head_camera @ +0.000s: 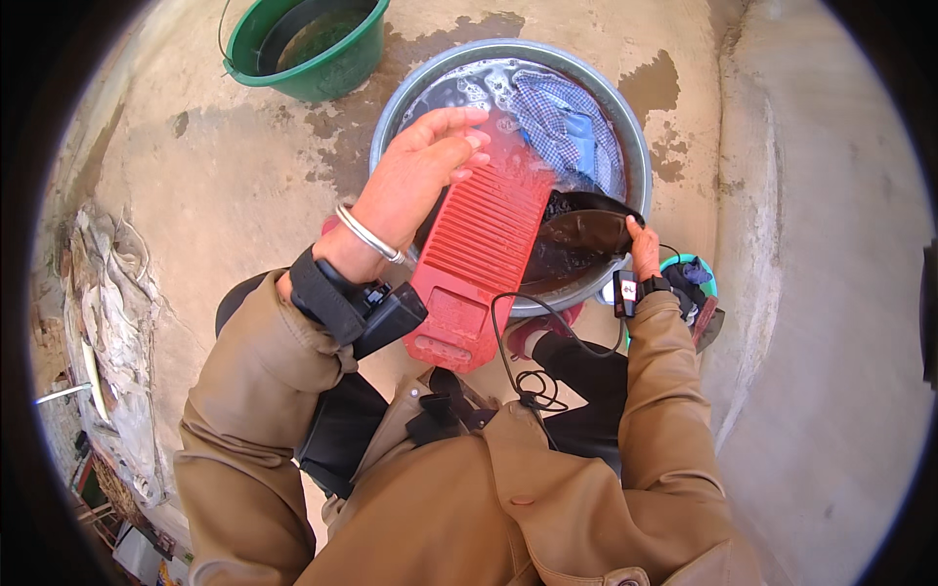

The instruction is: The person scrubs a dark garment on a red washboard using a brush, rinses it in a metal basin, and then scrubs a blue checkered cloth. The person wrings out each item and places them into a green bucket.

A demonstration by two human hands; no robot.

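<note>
A large grey basin (636, 132) of soapy water stands before me. A red plastic washboard (480, 234) slants into it, ridged side up, its lower end sticking out over the near rim toward my lap. Just above the board's upper part is my left hand (432, 157), its fingers slightly bent and nothing seen in them. My right hand (645, 249) grips the edge of a dark brown, wet, bowl-like object (586, 233) at the basin's right side. Blue-and-white checked cloth (564, 124) lies in the suds at the far right of the basin.
A green bucket (311, 69) holding water stands beyond the basin on the left. To the right, a turquoise tub (707, 278) contains dark cloth. A black cable (506, 329) loops across my lap. Crumpled sheeting (110, 351) lies far left; a concrete wall (828, 256) runs along the right.
</note>
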